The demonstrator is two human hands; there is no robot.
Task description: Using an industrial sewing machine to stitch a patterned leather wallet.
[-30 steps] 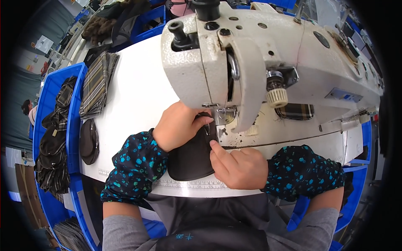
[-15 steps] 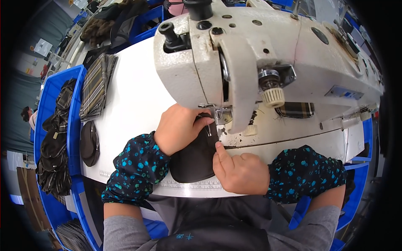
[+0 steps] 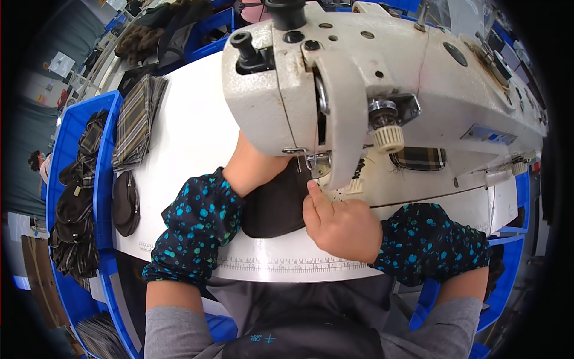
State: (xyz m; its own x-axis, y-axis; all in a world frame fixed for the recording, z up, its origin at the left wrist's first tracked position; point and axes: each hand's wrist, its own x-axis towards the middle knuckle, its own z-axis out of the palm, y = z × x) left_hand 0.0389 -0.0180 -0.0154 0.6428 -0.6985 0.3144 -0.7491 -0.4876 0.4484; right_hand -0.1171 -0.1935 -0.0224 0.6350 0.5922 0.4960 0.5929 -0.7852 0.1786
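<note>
A dark brown zip pouch with a rounded near edge (image 3: 272, 209) lies flat on the white sewing table, its far end under the presser foot (image 3: 317, 163) of the sewing machine (image 3: 263, 110). My left hand (image 3: 258, 169) rests over the pouch's far left part; the machine head hides its fingers. A short bit of metal zipper shows near the foot. My right hand (image 3: 344, 224) is at the pouch's right edge, its forefinger stretched to that edge just before the foot and the other fingers curled in.
Folded plaid cloth (image 3: 139, 119) and another brown pouch (image 3: 126, 204) lie at the left, beside a blue bin (image 3: 106, 179) of dark pouches. A plaid piece (image 3: 418, 158) lies beneath the machine arm. A ruler strip (image 3: 287, 263) runs along the near table edge.
The pouch has moved away from me, further under the machine. My left hand has gone forward with it, its fingers now behind the machine head. My right hand has shifted slightly forward.
</note>
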